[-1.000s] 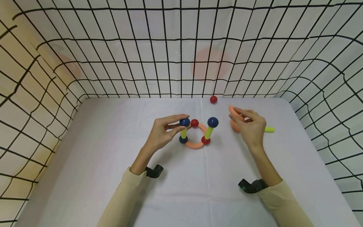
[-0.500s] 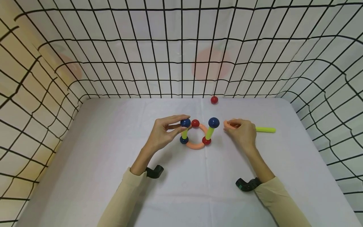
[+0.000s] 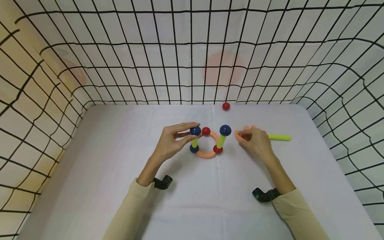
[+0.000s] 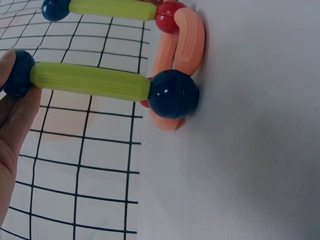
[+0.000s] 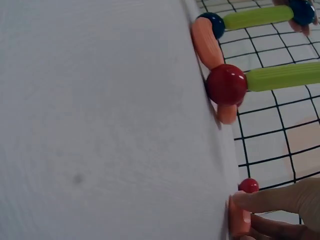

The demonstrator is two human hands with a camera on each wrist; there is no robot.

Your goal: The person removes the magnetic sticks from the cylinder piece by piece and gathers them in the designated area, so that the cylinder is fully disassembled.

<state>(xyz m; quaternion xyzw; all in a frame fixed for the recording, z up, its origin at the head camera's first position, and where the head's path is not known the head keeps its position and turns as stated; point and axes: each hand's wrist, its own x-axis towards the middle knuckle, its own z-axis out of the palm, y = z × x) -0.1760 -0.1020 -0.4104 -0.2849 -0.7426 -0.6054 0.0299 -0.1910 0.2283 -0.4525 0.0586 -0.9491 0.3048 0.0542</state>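
Observation:
My left hand [image 3: 171, 141] pinches a blue ball [image 3: 195, 131] between thumb and fingers. That ball tops an upright green rod [image 4: 92, 80], whose lower end sits in another blue ball [image 4: 172, 94]. This lower ball joins a ring of curved orange pieces [image 3: 205, 155] lying on the table. On the ring's right, a red ball [image 5: 226, 85] carries a second green rod [image 3: 221, 142], tilted and capped by a blue ball [image 3: 225, 130]. To the right, my right hand [image 3: 257, 143] pinches a curved orange piece [image 5: 240, 217] at the table surface. More orange [image 3: 249, 127] shows behind its fingers.
A loose green rod [image 3: 280, 137] lies just right of my right hand, partly hidden by it. One loose red ball [image 3: 226, 106] rests near the table's back edge. Another red ball [image 3: 206, 131] sits at the ring's back. Black wire mesh [image 3: 192, 53] encloses the table's back and sides.
My right hand has moved left and down, bringing the curved orange piece from a raised position to the table near the ring. The left hand has stayed on the blue ball.

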